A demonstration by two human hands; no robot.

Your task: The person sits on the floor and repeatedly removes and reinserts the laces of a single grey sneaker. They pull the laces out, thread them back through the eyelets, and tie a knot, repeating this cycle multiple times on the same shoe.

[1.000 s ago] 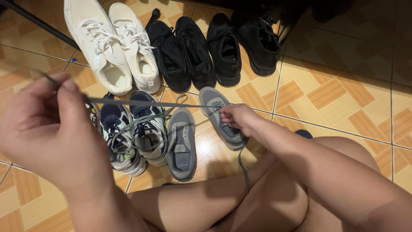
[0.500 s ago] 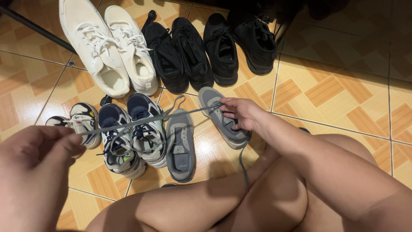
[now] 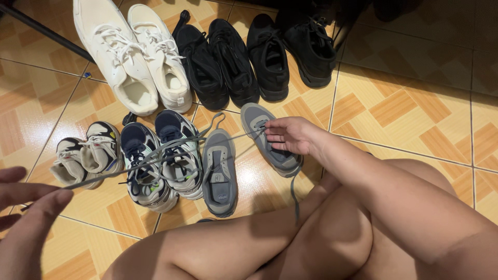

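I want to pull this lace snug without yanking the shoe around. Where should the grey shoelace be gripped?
Probably grip the grey shoelace near its free end, by the left hand, coming from the person's left along the line in which it stretches. The right hand rests on the grey shoe at the eyelets, which could steady it.

Likely home entryway: shoe rows (image 3: 218, 57) (family's worth), tiled floor (image 3: 404, 114).

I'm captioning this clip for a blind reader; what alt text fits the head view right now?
A seated person's right hand rests on a grey sneaker while the left hand pulls its grey lace taut across the other shoes. White sneakers and black shoes line the orange tiled floor behind.
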